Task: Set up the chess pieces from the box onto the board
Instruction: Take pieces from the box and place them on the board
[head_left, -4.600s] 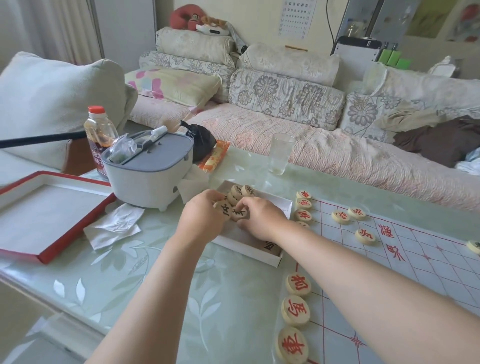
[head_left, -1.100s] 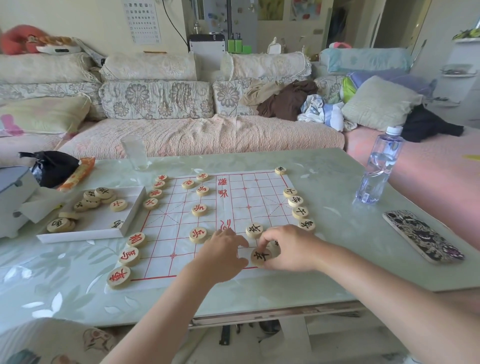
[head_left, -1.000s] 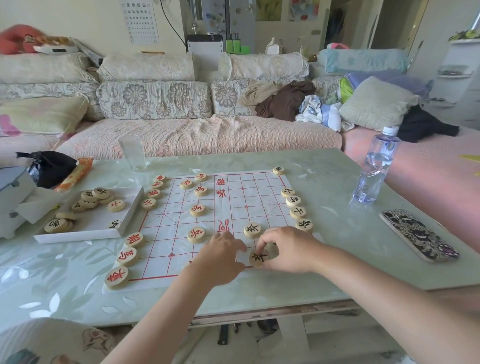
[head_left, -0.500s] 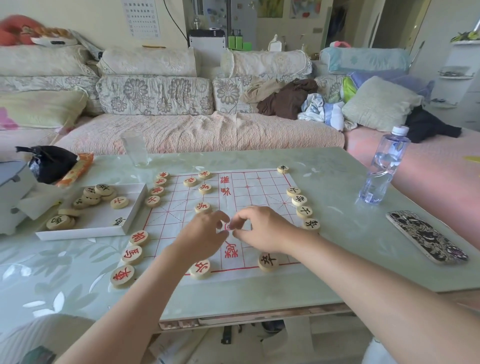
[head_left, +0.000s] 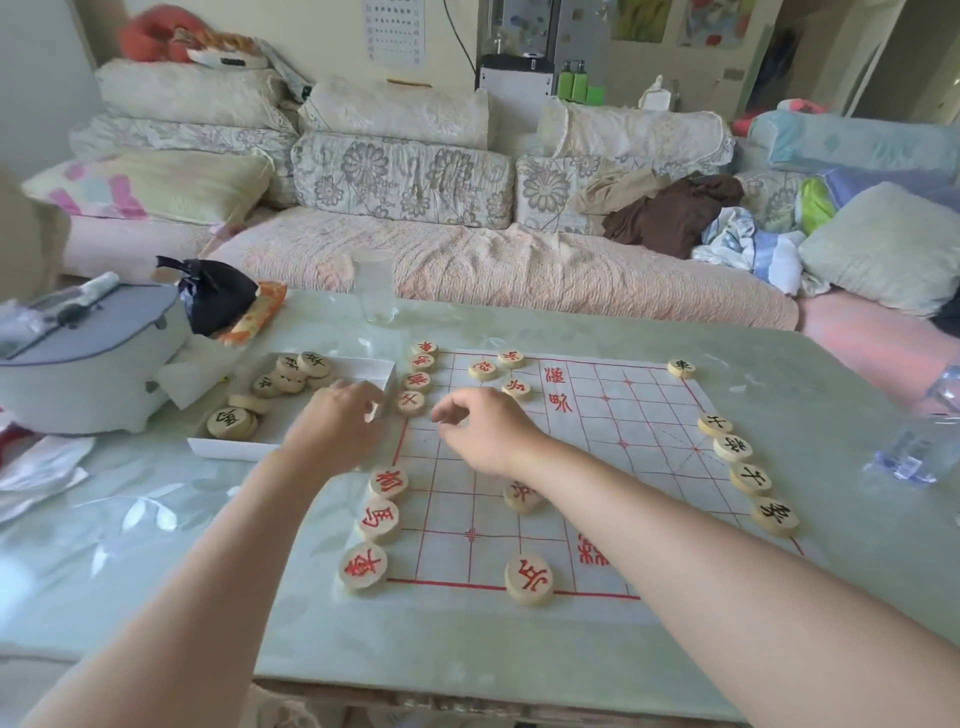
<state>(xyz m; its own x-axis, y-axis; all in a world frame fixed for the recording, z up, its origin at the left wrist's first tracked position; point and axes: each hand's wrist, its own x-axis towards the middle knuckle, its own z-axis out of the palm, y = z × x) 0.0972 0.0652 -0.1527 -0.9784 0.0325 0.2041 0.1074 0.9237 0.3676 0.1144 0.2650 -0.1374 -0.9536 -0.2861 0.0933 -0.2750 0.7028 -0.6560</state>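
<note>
**Two empty hands at the box, and a board that would not take a knock**

The left hand (head_left: 337, 423) hangs over the near right corner of the shallow white cardboard box (head_left: 363, 364), left of centre in the frame. Its fingers are loosely bent and, as far as I can see, hold nothing. The right hand (head_left: 483, 428) hovers mid-frame above the white paper board (head_left: 597, 467) with its red grid. Its fingers are slack and curled, with the thumb near the forefinger and nothing between them.

What worries me is the arms. The right forearm crosses low over a red-lettered disc (head_left: 522, 496) just below centre, and a careless sideways drag could shove it off its crossing. The left wrist sits just beside the column of red-lettered pieces (head_left: 387, 483) down the board's left edge, and they face the same danger. The board looks like thin paper on the pale green glass-topped table (head_left: 156, 545), so one push might slide the sheet and everything on it.

The pieces are thick round discs of pale wood with painted characters. A heap of black-lettered discs (head_left: 291, 374) lies in the box's far left corner, some of them stacked. A row of black-lettered pieces (head_left: 732, 448) lines the board's right edge.
</note>
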